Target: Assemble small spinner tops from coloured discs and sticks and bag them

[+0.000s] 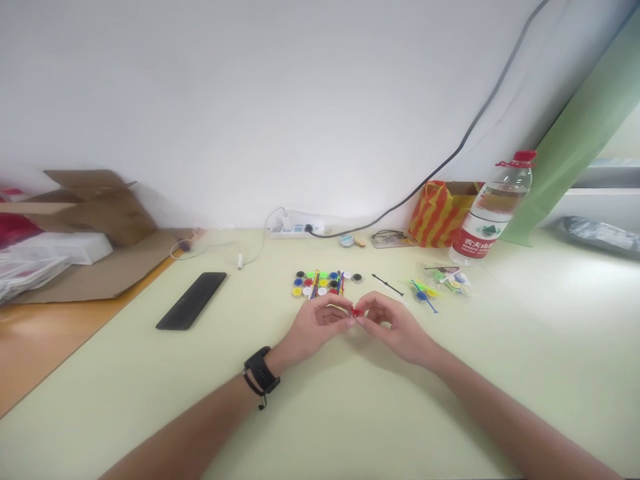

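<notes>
Black and slab-like, a flat oblong that looks like a phone point(191, 301) lies at nine o'clock from the meeting fingertips, on a pale green tabletop point(320, 427). Next comes the left hand point(316, 328), a black-strapped wristwatch point(262, 369) at its wrist, pinching between thumb and forefinger. At about ten to eleven o'clock sit rows of small round multicoloured plastic discs point(323, 283), with thin coloured plastic sticks point(315, 283) lying across them; a low grip close by could nudge these, so a little lift should help. At the dial's centre, between both sets of fingertips, is a small bright red plastic piece point(357, 312) — mostly covered, so I cannot tell whether it is one part or two. The right hand point(400, 327), at three to four o'clock, grasps it as well, thumb beneath and forefinger above. Something so small probably asks for light, even pressure from both pinches, the fingertips placed well out on its edges so its middle can be seen. Beyond, a thin black plastic stick point(387, 285) lies at one to two o'clock — well worth elbow care — and a thin blue plastic stick point(426, 299) towards two to three.
</notes>
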The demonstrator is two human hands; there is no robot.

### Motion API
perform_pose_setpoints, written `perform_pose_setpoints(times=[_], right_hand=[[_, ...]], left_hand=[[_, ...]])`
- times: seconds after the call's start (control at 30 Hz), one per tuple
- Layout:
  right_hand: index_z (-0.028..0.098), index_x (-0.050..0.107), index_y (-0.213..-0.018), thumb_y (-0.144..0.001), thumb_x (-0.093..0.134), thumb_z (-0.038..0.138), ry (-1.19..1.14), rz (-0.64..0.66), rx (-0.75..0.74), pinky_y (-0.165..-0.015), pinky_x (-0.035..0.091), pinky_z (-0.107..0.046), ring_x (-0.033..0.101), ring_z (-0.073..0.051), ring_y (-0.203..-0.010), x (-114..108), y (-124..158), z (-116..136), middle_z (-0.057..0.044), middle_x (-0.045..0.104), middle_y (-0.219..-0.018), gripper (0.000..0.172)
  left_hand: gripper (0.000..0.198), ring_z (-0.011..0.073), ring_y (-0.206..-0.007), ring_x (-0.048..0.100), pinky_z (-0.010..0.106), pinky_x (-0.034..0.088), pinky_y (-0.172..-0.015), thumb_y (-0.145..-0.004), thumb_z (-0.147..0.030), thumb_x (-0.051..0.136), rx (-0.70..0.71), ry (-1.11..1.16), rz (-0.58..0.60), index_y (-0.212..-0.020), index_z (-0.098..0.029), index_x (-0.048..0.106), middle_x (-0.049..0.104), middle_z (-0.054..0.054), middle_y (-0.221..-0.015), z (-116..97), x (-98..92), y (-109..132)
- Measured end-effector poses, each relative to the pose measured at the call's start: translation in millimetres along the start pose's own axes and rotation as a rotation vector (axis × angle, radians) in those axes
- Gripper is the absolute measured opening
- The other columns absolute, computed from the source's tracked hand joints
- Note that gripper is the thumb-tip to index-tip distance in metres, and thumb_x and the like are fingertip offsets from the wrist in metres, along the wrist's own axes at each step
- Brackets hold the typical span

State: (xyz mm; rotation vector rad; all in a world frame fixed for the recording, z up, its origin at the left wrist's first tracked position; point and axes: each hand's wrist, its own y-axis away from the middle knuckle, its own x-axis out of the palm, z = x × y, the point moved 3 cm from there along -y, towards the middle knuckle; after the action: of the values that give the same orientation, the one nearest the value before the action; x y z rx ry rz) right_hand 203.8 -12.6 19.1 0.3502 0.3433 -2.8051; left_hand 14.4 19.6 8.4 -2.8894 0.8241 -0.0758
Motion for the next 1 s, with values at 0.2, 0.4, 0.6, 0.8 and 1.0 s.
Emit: perform_pose_setpoints(times=[0.2,0.4,0.6,0.8,1.0], right_hand=[[0.03,0.043,-0.142,-0.094,0.066,0.043,-0.12,-0.027,0.084,-0.068,0.048,-0.032,0.057,-0.015,-0.072,-2.4,0.0,-5.1,-0.001,0.062,-0.098,0.055],[0.034,0.037,-0.149,-0.09,0.07,0.048,-0.305,-0.097,0.191,-0.067,0.047,-0.032,0.053,-0.014,-0.068,1.8,0.7,-6.2,0.001,0.061,-0.098,0.069],[0.02,0.045,-0.049,-0.098,0.054,0.056,-0.345,0.079,0.232,-0.061,0.033,-0.032,0.036,-0.013,-0.056,0.6,1.0,-4.6,0.002,0.04,-0.055,0.062],[0.021,0.054,-0.076,-0.095,0.065,0.05,-0.205,-0.049,0.09,-0.06,0.034,-0.029,0.043,-0.014,-0.063,-5.2,0.0,0.2,0.002,0.049,-0.068,0.037],[0.023,0.058,-0.1,-0.095,0.066,0.045,0.026,-0.115,-0.035,-0.068,0.05,-0.031,0.06,-0.016,-0.074,-0.2,-0.2,-1.8,-0.004,0.064,-0.101,0.024]], left_hand=[[0.027,0.0209,-0.094,0.073,0.037,0.06,-0.091,-0.09,-0.035,0.076,0.029,0.009,-0.082,-0.11,-0.018,0.072,0.074,0.009,-0.104,6.1,-5.2,-3.7],[0.025,0.0198,-0.093,0.072,0.036,0.061,-0.09,-0.09,-0.034,0.076,0.052,0.023,-0.098,-0.108,-0.018,0.072,0.075,0.009,-0.106,7.2,-7.1,-5.1],[0.026,0.0192,-0.093,0.071,0.035,0.061,-0.089,-0.089,-0.034,0.077,0.05,0.025,-0.124,-0.107,-0.017,0.071,0.074,0.008,-0.103,7.2,-7.8,-4.9],[0.027,0.0209,-0.097,0.071,0.037,0.06,-0.092,-0.088,-0.035,0.078,0.039,-0.005,-0.109,-0.107,-0.017,0.071,0.074,0.009,-0.104,7.3,-6.6,-4.4],[0.029,0.0205,-0.093,0.072,0.037,0.06,-0.092,-0.089,-0.038,0.077,0.015,-0.036,-0.071,-0.108,-0.016,0.072,0.074,0.009,-0.103,2.7,-2.7,-2.1]])
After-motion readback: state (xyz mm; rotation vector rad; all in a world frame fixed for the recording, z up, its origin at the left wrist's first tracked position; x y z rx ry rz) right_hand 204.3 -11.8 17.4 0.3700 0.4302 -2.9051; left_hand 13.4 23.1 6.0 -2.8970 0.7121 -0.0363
